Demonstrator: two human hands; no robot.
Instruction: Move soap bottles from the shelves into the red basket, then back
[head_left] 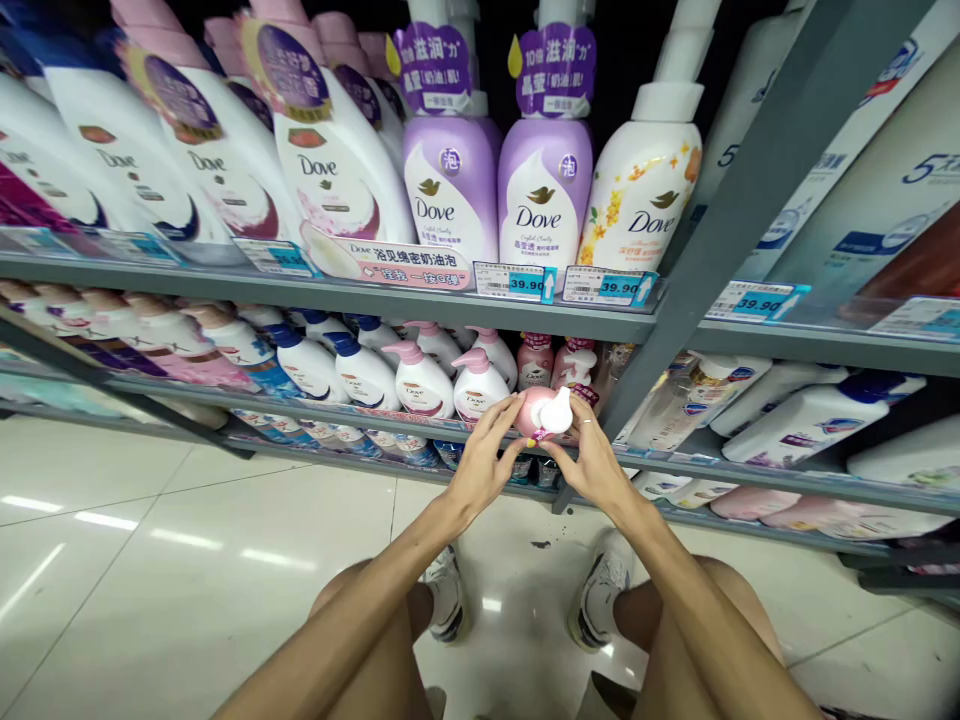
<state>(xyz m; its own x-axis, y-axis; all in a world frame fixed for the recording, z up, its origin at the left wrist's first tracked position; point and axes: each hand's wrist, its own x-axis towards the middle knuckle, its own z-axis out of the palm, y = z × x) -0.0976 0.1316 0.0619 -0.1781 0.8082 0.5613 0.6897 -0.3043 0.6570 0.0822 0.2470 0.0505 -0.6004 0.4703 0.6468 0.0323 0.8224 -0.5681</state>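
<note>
Looking down from my head, I have a small pink bottle (541, 413) with a white pump cap between both hands, held just in front of the lower shelf edge (420, 425), out in the aisle rather than on the shelf. My left hand (480, 462) closes on its left side, fingertips curled over the pink body; my right hand (592, 458), a ring on one finger, grips it from the right and below, thumb by the cap. The bottle lies tipped, its long axis pointing roughly toward me so that I see the cap head-on; both hands are equally near, touching it. Just behind it stand two more small pink bottles (535, 362), and to their left a row of white pump bottles (420, 385). Above, the upper shelf carries tall purple Dove bottles (451, 185) over price tags (516, 281). A grey upright post (679, 290) slants close on the right. My shoes (600, 595) rest on the pale tiled floor (135, 560) below.
</note>
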